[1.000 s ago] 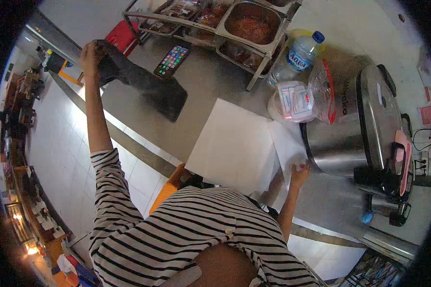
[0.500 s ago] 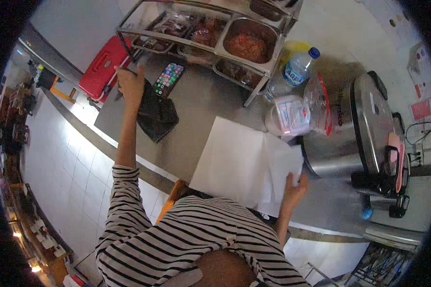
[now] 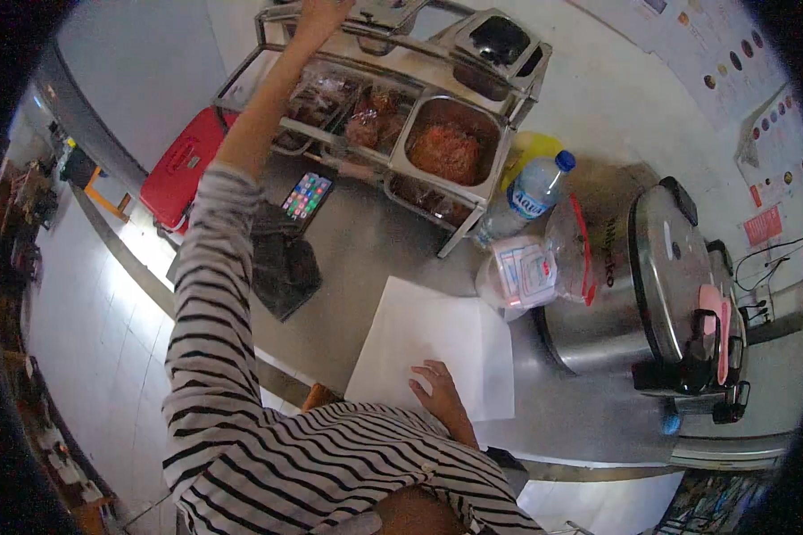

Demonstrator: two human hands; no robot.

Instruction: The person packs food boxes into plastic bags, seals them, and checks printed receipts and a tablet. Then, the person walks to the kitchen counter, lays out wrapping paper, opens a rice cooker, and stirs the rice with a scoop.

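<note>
My left hand [image 3: 324, 12] is at the top edge of the view, stretched over the metal food rack [image 3: 393, 162] to its upper level. Its fingers are partly cut off, so what they touch cannot be made out. My right hand [image 3: 437, 394] lies with fingers apart on a sheet of white paper [image 3: 419, 330] on the metal counter in front of me. The paper has a crease toward its right side. In the rack, a steel pan [image 3: 401, 160] holds reddish food [image 3: 451, 152], and plastic-wrapped food [image 3: 373, 120] sits to its left.
A phone [image 3: 307, 196] with a lit screen lies by a black cloth-like item [image 3: 285, 276]. A red box [image 3: 183, 169] stands at the left. Right of the rack are a water bottle [image 3: 531, 201], a plastic-wrapped white pack [image 3: 522, 272] and a large steel rice cooker [image 3: 598, 312].
My left hand has moved from beside the phone up to the rack's upper level. My right hand has left the paper's right edge and now rests on the sheet, which lies flatter.
</note>
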